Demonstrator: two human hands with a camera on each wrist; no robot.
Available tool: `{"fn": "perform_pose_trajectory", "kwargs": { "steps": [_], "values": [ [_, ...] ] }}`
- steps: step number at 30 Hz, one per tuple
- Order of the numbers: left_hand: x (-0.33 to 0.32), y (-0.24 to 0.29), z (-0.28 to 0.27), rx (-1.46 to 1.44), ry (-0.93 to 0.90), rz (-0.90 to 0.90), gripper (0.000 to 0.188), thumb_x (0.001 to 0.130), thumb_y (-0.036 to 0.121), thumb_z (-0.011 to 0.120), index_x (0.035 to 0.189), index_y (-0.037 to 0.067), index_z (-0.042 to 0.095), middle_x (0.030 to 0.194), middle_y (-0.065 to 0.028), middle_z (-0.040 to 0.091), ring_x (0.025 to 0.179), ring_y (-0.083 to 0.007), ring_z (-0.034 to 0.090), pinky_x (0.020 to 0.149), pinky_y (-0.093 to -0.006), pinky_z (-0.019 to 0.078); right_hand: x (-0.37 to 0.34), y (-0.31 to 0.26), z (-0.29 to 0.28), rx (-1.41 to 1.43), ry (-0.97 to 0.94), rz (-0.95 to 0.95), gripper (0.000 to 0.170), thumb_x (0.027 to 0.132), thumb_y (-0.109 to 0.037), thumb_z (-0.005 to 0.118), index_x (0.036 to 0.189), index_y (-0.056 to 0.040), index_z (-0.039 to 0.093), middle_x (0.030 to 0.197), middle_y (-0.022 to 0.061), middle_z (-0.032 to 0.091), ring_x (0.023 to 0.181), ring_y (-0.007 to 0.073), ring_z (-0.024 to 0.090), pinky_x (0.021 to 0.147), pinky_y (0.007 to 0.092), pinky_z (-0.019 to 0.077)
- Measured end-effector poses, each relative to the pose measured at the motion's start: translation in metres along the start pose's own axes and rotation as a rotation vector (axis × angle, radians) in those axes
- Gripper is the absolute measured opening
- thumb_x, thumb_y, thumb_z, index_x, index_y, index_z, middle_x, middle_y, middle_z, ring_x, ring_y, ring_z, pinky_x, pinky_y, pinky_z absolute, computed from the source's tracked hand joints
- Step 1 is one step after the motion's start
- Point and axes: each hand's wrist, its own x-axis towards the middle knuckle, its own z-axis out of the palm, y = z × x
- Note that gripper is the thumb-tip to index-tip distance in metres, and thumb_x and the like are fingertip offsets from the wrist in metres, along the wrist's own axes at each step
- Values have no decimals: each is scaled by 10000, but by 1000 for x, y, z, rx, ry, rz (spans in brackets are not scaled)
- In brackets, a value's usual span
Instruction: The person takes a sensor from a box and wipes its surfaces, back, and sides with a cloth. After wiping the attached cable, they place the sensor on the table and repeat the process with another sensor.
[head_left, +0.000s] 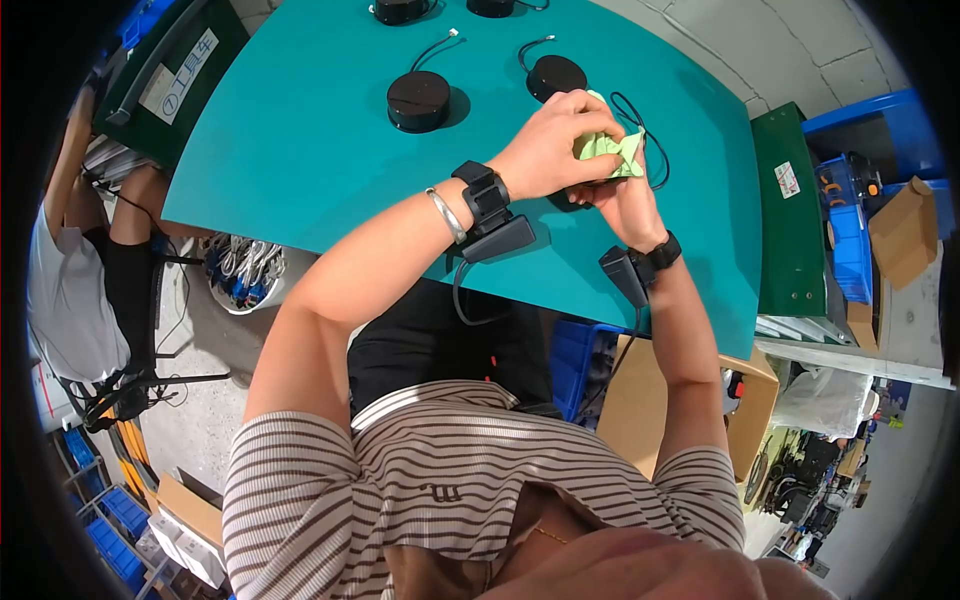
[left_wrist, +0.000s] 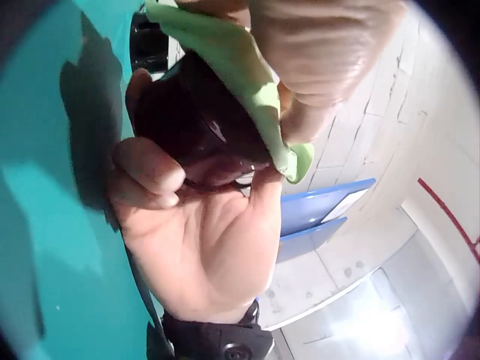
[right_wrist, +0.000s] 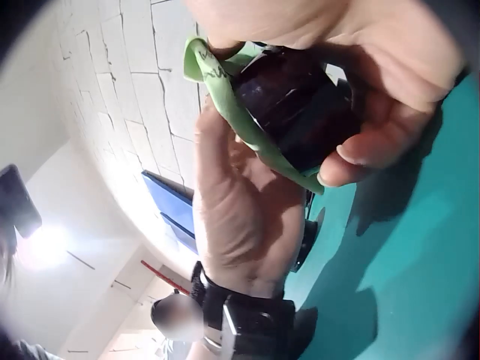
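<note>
Right hand (head_left: 626,208) is gripping dark case (left_wrist: 191,127), likely steadying it; left hand (head_left: 553,142) is holding green cloth (head_left: 629,153) against it; black puck (head_left: 556,77) is sitting on desk (head_left: 300,180), 11 o'clock from hands.

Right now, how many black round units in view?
5: far-left unit, far-right unit, near-left unit, near-right unit on the table, plus the held unit in the right grip. More may be hidden.

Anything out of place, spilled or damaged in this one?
Nothing stands out. The left hand holds a green cloth against the black round part in the right hand; other black parts rest on the teal table. No spill shows.
</note>
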Motion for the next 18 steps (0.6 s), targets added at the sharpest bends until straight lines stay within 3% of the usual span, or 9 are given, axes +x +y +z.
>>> {"fn": "perform_pose_trajectory", "kwargs": {
  "steps": [4, 6, 8, 10, 11, 16, 18],
  "values": [
    [4, 0, -1, -88, -21, -204, 315, 844, 277, 614, 1093, 83, 621, 1076, -96, 550, 999, -242, 553, 880, -333, 447, 2, 6, -9, -16, -100, 20, 711, 949, -649, 166, 1163, -49, 481, 914, 81, 584, 720, 163, 580, 651, 281, 475],
    [5, -1, -2, -58, -25, -390, 314, 855, 282, 602, 1092, 76, 604, 1062, -106, 547, 952, -230, 563, 859, -310, 450, 1, 6, -8, -89, -86, 28, 716, 943, -658, 172, 1159, -51, 486, 900, 73, 585, 728, 162, 579, 650, 274, 466],
    [2, 0, -1, -110, -29, -398, 306, 847, 289, 612, 1069, 78, 600, 1055, -98, 539, 964, -238, 541, 867, -330, 442, -1, 4, -4, -146, -100, 18, 726, 935, -667, 177, 1188, -51, 466, 948, 76, 578, 757, 159, 580, 668, 279, 477],
    [-2, -2, 3, -26, -13, -49, 307, 823, 298, 634, 1043, 86, 608, 1047, -86, 529, 1001, -249, 513, 876, -364, 431, -5, 2, 10, -176, 72, -6, 782, 924, -671, 89, 1208, -30, 435, 955, 101, 583, 753, 171, 576, 697, 306, 482],
    [-1, 1, 3, -3, -17, 16, 295, 791, 290, 652, 999, 86, 609, 1045, -80, 521, 1035, -268, 490, 889, -392, 420, -4, 2, 4, -211, -14, -36, 777, 923, -671, 104, 1250, -32, 401, 1010, 104, 563, 775, 181, 583, 723, 318, 492],
    [1, 6, 5, -7, 5, -140, 262, 775, 260, 639, 950, 72, 593, 1003, -82, 524, 972, -268, 515, 838, -373, 437, -3, 8, -4, -289, -80, -72, 749, 933, -659, 129, 1227, -33, 415, 959, 93, 561, 774, 180, 573, 705, 309, 475],
    [2, -2, 5, -11, 82, -259, 262, 794, 273, 626, 950, 67, 586, 944, -77, 519, 890, -261, 525, 783, -361, 438, -3, 5, -4, -321, -139, -36, 753, 917, -689, 221, 1246, -35, 396, 952, 82, 558, 747, 162, 583, 675, 287, 472]
  ]
}}
